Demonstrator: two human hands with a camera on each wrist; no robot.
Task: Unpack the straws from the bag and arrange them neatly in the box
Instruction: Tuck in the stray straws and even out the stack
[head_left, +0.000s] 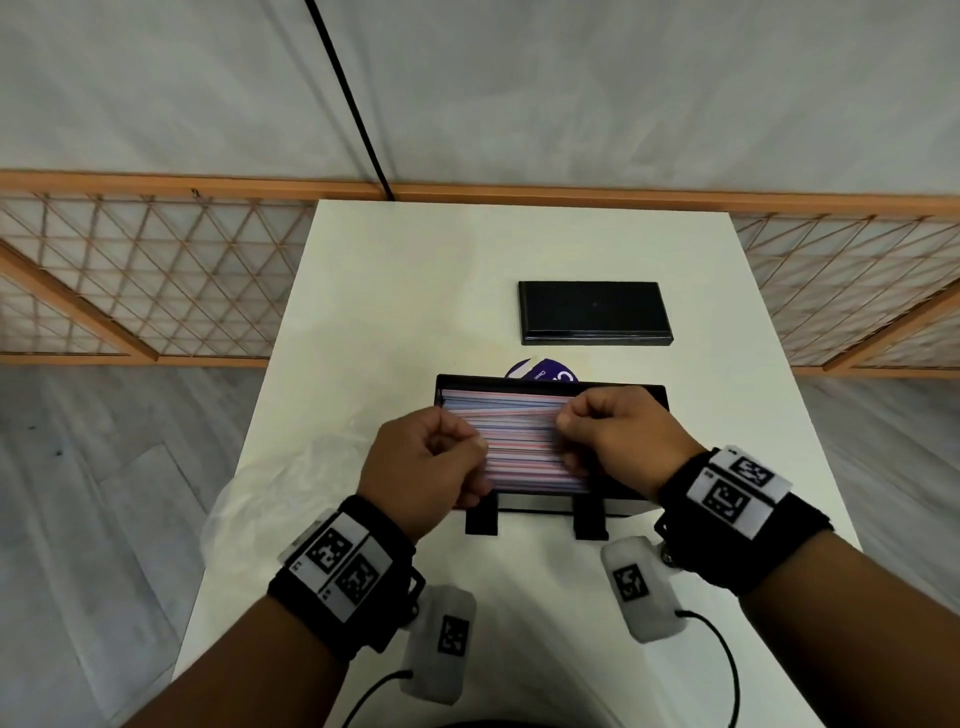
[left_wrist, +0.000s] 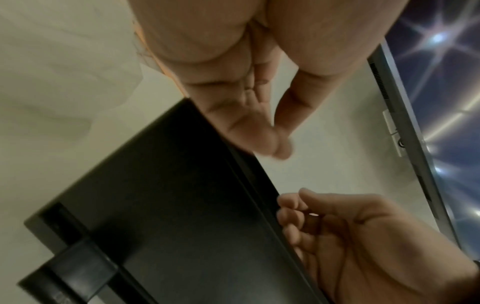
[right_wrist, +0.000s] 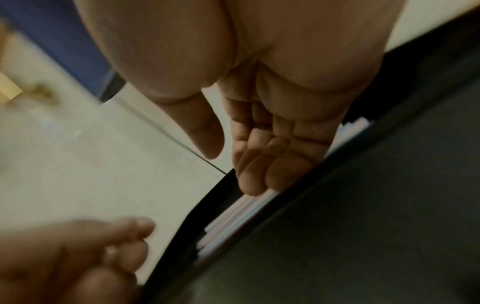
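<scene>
Black rigid box (head_left: 655, 396) sat centre frame on white table (head_left: 395, 291), packed flat with thin pink, blue and white straws (head_left: 519, 447). Left hand (head_left: 426, 467) and right hand (head_left: 618, 431) were curled over the straw layer, fingertips on it; a real grip can't be confirmed. Crumpled clear bag (head_left: 270, 488) lay lower left, matte black lid (head_left: 595, 313) above the box, purple disc label (head_left: 540, 371) unreadable

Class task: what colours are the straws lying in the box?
The straws are pink, pale blue and white, lying lengthwise in the black box. Head view shows this best.
</scene>
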